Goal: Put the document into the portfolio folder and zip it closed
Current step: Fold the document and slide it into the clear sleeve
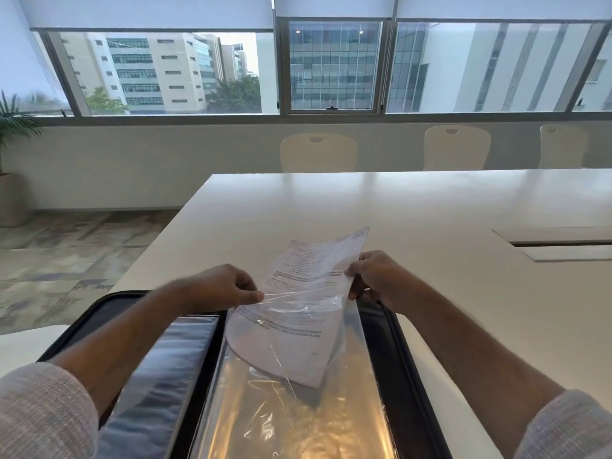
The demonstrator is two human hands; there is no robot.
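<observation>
I see the folder (pixel 394 342) lying open on the white worktop (pixel 430 207) at its near edge, clear sleeves showing inside its black zipped rim. My left hand (pixel 222 288) has its fingers (pixel 253 295) pinched shut on the top edge of a clear sleeve (pixel 298 409), lifting it open, while my right hand (pixel 377 276) has its fingers closed on the right edge of the document (pixel 311 276). The document tilts with its lower half already inside the sleeve and its upper half sticking out above the hands.
</observation>
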